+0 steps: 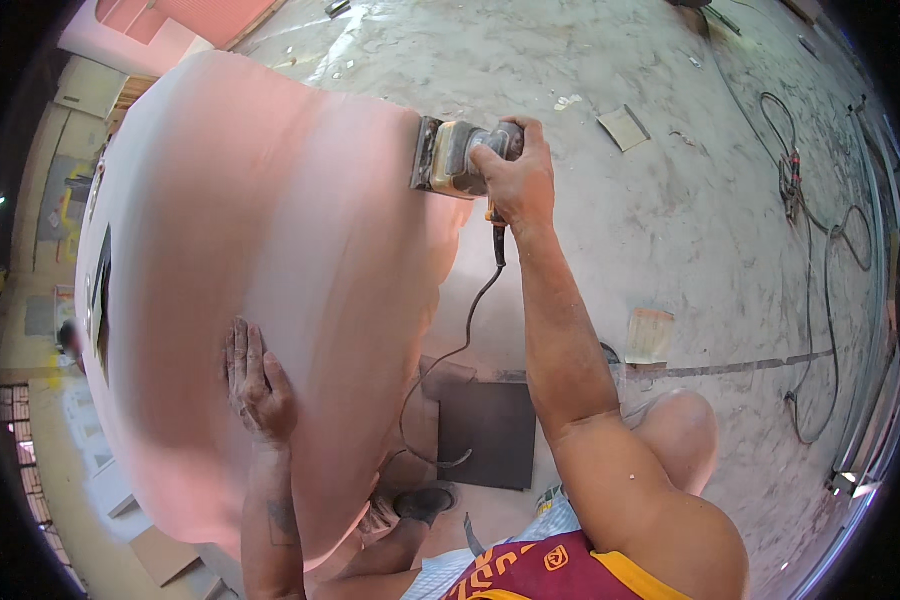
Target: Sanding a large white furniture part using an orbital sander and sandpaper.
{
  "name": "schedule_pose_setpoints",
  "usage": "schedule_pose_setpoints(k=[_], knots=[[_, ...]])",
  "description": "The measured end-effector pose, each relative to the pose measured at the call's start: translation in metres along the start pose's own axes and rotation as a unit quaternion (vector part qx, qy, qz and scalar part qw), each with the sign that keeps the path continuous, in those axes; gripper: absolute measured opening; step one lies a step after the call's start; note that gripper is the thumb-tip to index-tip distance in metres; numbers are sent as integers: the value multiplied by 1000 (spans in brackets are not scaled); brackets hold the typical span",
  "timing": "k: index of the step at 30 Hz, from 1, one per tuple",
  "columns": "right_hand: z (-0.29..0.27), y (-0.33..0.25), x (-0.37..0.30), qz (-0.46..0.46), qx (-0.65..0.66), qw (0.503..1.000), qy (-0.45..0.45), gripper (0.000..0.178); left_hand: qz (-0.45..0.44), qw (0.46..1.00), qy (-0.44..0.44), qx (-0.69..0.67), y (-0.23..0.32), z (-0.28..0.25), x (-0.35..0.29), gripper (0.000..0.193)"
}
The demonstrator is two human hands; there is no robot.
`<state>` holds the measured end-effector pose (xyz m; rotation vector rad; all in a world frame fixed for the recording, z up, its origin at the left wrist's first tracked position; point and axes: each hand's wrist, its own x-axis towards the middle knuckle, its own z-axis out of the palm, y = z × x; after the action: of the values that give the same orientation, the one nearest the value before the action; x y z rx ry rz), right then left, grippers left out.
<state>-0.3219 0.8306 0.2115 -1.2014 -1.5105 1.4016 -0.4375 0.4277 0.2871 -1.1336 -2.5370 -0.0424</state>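
Observation:
A large curved panel [300,230], pink with whitish bands, fills the left half of the head view. My right hand [523,175] is wrapped round a yellow and grey electric sander [457,158]. The sander is tilted on its side, its flat pad against the panel's upper right edge. From its handle a black cord [480,300] hangs down beside the panel. My left hand [260,385] lies flat on the panel's lower middle, fingers stretched out and holding nothing. Pale dust coats both hands.
A dark square sheet [487,435] lies on the floor by my foot [425,503]. Sandpaper pieces [624,128] and a tan sheet [650,335] are on the dusty floor. Cables [810,220] trail at the right. Another pink part [160,30] stands at the upper left.

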Motion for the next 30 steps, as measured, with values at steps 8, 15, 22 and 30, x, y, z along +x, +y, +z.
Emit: schedule_pose_setpoints(k=[8,15,22,30], knots=[[10,-62,-23,-118,-90,988,-51,54,-4,1000,-18,5,1,-4,-1,48],[3,-59,-99,-112,-89,983,-115,53,-4,1000,-15,4,1,-4,1,47],[24,-93,-9,-153,-162,974,-51,52,-14,1000,-6,-11,0,-5,0,47],[10,-40,-16,-164,-70,984,-19,57,-6,1000,8,-3,-1,-4,-1,46]])
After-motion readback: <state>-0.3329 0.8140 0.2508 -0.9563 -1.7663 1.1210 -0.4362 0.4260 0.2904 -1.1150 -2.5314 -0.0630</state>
